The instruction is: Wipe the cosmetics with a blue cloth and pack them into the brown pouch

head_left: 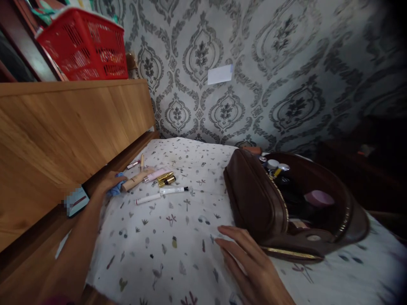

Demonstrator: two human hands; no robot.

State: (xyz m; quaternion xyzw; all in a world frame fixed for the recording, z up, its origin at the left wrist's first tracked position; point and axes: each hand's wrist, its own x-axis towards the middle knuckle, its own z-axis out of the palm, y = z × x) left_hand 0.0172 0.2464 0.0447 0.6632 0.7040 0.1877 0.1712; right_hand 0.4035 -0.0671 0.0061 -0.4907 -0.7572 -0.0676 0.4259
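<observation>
My left hand (110,181) is closed around a crumpled blue cloth (117,185) at the left edge of the patterned sheet. Just right of it lie a beige tube (132,182), a pink tube (155,174), gold tubes (165,178) and a white pen-like tube (173,190), with another white tube (148,199) beside that one. My right hand (244,254) holds nothing, its fingers apart over the sheet, near the front left corner of a brown bag (254,195). The bag is unzipped and holds cosmetics, including a pink oval item (319,198) and silver-capped containers (282,167).
A wooden panel (76,127) rises along the left, with a red basket (85,46) on top. Beside my left forearm is a light blue flat item (76,201). The patterned wall (203,101) stands behind the sheet (171,245). Dark furniture is at the right.
</observation>
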